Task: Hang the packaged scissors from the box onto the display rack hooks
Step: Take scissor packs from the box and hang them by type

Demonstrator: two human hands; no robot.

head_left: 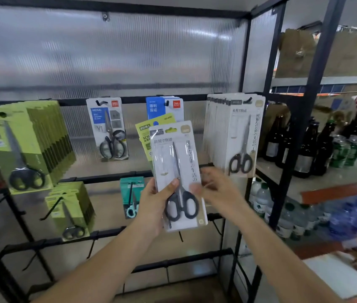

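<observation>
The pack (178, 176) stands upright in front of the rack (116, 101), its long axis near vertical with a slight lean, hang hole at the top and the black scissor handles at the bottom. It is a white card under clear plastic, blades pointing up, with printed text down the right edge. Behind it a yellow-green pack (146, 136) peeks out on the left; whether both are held together as 1 stack I cannot tell.

The left hand (153, 206) pinches the pack at its lower left edge, thumb pressed on the front just above the handles, fingers hidden behind. The right hand (214, 189) is blurred, just beside the pack's right edge, fingers loosely curled; whether it touches the card I cannot tell, and it does not appear to grip anything.

The coming move likely turns on this: the matching white packs (236, 136) hang on a hook (248, 99) up and to the right of the held pack, on the top bar. The hole sits lower than that hook and to its left, so the pack must rise and shift right, staying upright, for the hole to meet the hook tip. The right hand is nearer that hook; the left carries the load.

Further left hang a blue pack (163, 108), a grey pack (107, 127), and green packs (20, 145). Bottles (304, 145) stand on a shelf at far right. The box is not in view.
</observation>
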